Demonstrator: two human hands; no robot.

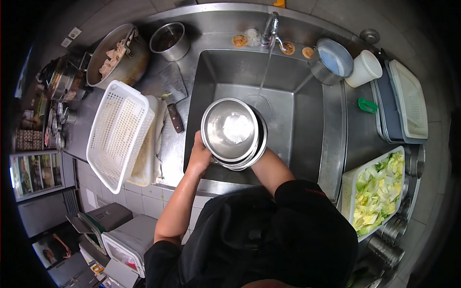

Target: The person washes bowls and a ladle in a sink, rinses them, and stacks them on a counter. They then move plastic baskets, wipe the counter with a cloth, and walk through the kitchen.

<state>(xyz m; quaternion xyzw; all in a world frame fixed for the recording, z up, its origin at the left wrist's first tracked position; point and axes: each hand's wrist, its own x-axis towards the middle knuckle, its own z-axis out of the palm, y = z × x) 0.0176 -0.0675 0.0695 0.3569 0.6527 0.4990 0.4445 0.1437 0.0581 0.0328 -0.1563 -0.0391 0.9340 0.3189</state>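
Observation:
Several nested steel bowls (229, 129) are held over the near part of a steel sink (307, 139). My left hand (200, 152) grips their left side, its fingertips partly hidden by the rims. At the lower right my right forearm reaches under the bowls, and the hand itself is hidden behind them. Water runs from the tap (272, 30) into the sink, beyond the bowls.
Left of the sink lie a cleaver (175, 117), a white perforated basket (117, 134), a large pot (120, 62) of meat and a smaller pot (169, 42). At the right are a metal pot (331, 61), a white tub (365, 68) and a basket of chopped cabbage (379, 192).

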